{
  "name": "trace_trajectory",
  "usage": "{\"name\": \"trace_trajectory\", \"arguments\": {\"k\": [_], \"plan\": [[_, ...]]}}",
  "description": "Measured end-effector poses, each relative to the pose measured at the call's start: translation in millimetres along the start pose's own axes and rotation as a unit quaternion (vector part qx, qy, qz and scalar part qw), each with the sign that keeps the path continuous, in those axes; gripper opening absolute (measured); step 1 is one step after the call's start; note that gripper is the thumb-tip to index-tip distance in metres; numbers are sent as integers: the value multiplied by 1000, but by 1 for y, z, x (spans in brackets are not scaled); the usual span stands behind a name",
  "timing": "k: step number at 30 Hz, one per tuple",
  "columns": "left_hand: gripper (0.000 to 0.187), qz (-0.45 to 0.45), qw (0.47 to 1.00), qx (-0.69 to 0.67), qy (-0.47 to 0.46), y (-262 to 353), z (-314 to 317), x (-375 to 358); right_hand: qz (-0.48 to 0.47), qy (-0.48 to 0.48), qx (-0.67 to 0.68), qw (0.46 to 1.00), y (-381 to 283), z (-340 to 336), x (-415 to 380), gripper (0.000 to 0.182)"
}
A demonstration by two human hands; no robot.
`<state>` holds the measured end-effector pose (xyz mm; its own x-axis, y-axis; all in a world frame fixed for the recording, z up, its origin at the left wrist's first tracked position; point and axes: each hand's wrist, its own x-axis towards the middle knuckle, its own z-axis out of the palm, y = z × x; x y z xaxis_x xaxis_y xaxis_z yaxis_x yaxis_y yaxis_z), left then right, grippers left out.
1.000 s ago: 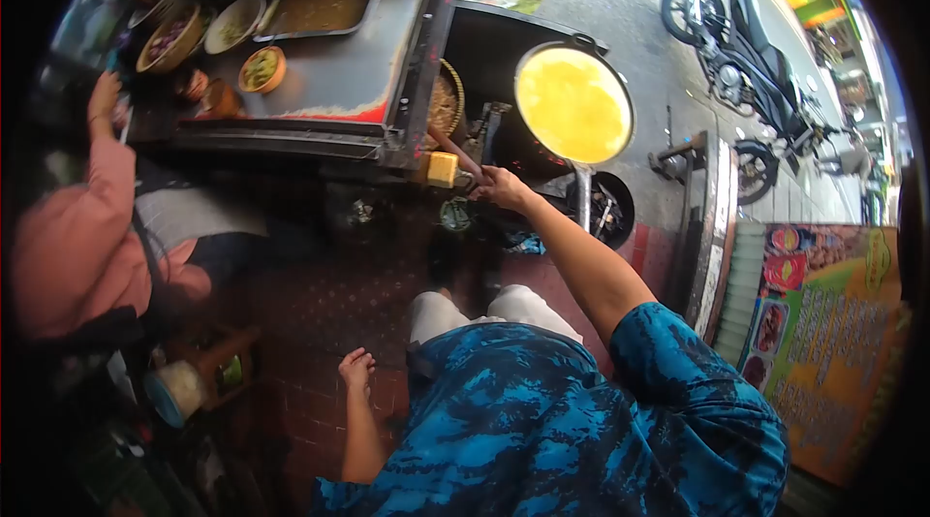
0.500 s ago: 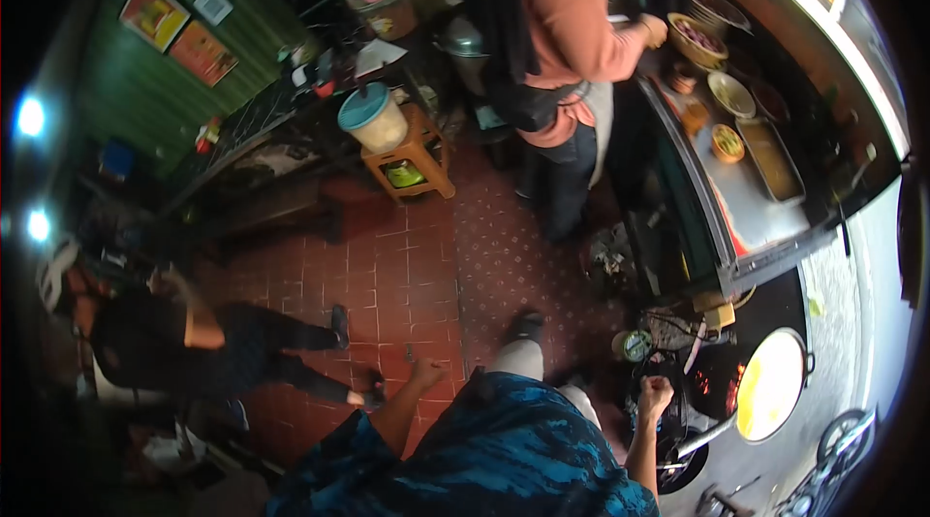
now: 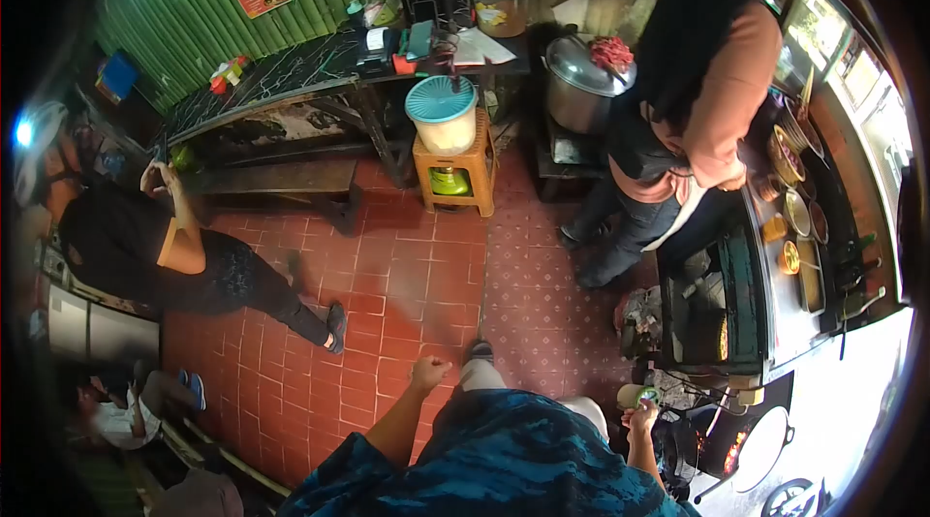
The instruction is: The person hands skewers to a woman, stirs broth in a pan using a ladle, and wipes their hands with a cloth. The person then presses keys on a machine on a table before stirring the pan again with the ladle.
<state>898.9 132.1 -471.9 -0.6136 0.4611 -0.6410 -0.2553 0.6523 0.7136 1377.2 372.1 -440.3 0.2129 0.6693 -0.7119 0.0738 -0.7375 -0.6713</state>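
My left hand (image 3: 429, 375) hangs in a loose fist over the red tiled floor, with nothing showing in it. Low on the right, my right hand (image 3: 639, 413) has its fingers curled; what it holds, if anything, I cannot tell. It overlaps a small pale container with a green rim (image 3: 630, 395) beside the cooking area. Right of that hand, a fire (image 3: 733, 453) glows next to a large pan (image 3: 762, 449) with a bright, washed-out surface.
A person in a peach top (image 3: 727, 81) stands at the food counter (image 3: 775, 270). Another person in black (image 3: 126, 236) stands left, and someone sits lower left. Ahead are an orange stool (image 3: 455, 173) bearing a blue-lidded bucket (image 3: 441, 120), a big lidded pot (image 3: 581, 81) and a bench (image 3: 271, 183).
My view has swung right and lifted, showing more of the back wall. My right hand now overlaps the green-rimmed container. The person in the peach top has turned more toward the counter.
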Motion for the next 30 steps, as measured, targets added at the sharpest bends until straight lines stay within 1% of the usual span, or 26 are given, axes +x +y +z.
{"name": "trace_trajectory", "arguments": {"k": [1,3,4,5,6,7,8,9,10,12,13,15,16,17,18,19,21,22,24,25,26,27,28,29,30], "plan": [[20,-1,1000,-4,-1,11,-15,5,-2,1,-3,1000,4,15,-2,39],[12,56,996,-76,7,27,-47,16,8,12,-60,998,15,47,-5,45],[12,53,996,-76,6,32,-60,20,82,18,-77,993,16,62,-3,38],[9,79,995,-52,27,36,-72,25,91,-53,-110,988,27,64,6,33],[7,105,993,-27,49,37,-84,31,52,-51,-216,974,11,85,-16,34],[7,102,993,-28,49,26,-93,45,13,-48,-319,946,-18,116,-54,41],[9,120,990,-34,70,6,-99,65,-163,-82,-417,891,15,111,-17,29],[11,137,985,-41,92,-4,-103,78,-182,-113,-384,898,48,108,24,16],[11,135,986,-42,92,0,-107,80,-160,-118,-390,899,45,121,24,16],[13,72,990,-80,86,16,-113,76,-103,-121,-388,908,24,157,18,16],[13,71,991,-79,87,23,-114,77,-86,-126,-391,908,13,176,18,16],[15,11,991,-110,80,23,-117,83,-61,-134,-395,907,-7,215,18,15],[15,11,991,-108,83,19,-119,89,-51,-141,-396,906,-17,235,21,15],[16,30,990,-118,68,3,-120,101,-43,-146,-394,907,-27,256,24,15],[19,48,989,-128,53,1,-123,109,-36,-153,-394,906,-36,275,30,15],[19,46,989,-127,56,-1,-131,116,-31,-161,-395,904,-46,297,37,15],[22,20,995,-100,11,10,-151,119,-20,-175,-393,902,-71,343,50,16],[22,13,995,-100,13,20,-162,122,-12,-185,-383,905,-87,371,53,16],[14,-36,976,-215,23,48,-183,139,7,-208,-339,917,-110,421,71,16],[15,-56,960,-273,28,66,-189,154,14,-267,-248,931,-115,445,89,17],[15,-18,975,-206,76,95,-195,164,21,-322,-155,934,-109,463,118,18],[16,18,983,-137,123,126,-201,172,-7,-340,-168,925,-130,478,114,16],[15,45,980,-112,155,132,-208,195,-32,-357,-183,916,-160,498,103,17],[14,72,976,-86,187,135,-214,217,-33,-302,-208,930,-198,531,71,17],[11,49,979,-79,182,157,-219,232,-36,-247,-230,941,-228,561,48,18]]}}
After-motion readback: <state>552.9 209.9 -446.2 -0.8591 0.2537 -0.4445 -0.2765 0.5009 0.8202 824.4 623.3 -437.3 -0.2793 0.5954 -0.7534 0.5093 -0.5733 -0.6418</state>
